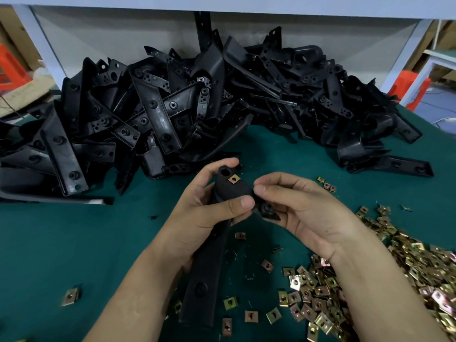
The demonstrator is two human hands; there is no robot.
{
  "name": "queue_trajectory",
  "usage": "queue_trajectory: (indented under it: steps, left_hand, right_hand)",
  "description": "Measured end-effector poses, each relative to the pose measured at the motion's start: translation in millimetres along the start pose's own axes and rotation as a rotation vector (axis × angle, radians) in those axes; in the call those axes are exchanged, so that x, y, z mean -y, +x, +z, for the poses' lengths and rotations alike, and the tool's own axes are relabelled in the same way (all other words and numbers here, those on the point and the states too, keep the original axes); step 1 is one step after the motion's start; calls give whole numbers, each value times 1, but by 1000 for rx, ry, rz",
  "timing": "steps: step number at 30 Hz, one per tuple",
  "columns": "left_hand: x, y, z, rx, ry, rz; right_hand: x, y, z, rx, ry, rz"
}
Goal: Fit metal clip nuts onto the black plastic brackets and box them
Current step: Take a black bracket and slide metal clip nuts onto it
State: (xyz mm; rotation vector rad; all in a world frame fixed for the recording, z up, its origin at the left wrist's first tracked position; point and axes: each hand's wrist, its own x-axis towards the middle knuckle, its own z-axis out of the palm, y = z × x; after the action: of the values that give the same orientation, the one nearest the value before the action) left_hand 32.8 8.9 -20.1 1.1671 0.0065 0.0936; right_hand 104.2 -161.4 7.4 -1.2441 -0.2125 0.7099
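My left hand (pixel 209 213) grips a long black plastic bracket (pixel 204 275) near its upper end, thumb laid across it. A brass-coloured clip nut (pixel 234 179) sits on the bracket's top tab beside a round hole. My right hand (pixel 303 213) has its fingers curled at the bracket's right tab, fingertips pinched together there; whether a clip nut is between them is hidden. The bracket's lower end slants down toward me over the green mat.
A big heap of black brackets (pixel 197 102) fills the back of the green table (pixel 74 243). A pile of loose clip nuts (pixel 370 280) lies at the right front, with strays (pixel 71 296) scattered about. A white shelf frame (pixel 407 55) stands behind.
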Motion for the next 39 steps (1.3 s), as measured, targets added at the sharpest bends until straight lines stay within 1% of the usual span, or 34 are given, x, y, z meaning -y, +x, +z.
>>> queue_trajectory:
  steps: [3,8,15,21,30,39]
  left_hand:
    - [0,0,0,7,12,5]
    - [0,-1,0,3,-7,30]
    - [0,1,-1,-4,38,94]
    - [-1,-1,-4,62,62,89]
    - [-4,-3,-1,56,69,126]
    - [-4,-4,-4,95,66,86]
  right_hand:
    - [1,0,0,16,-9,-9]
    - [-2,2,4,-24,0,-19]
    - [1,-2,0,4,-28,-42]
    - [4,-4,-2,35,-47,-31]
    - [6,-6,-6,60,-54,-44]
    - [5,-7,-3,55,-89,-44]
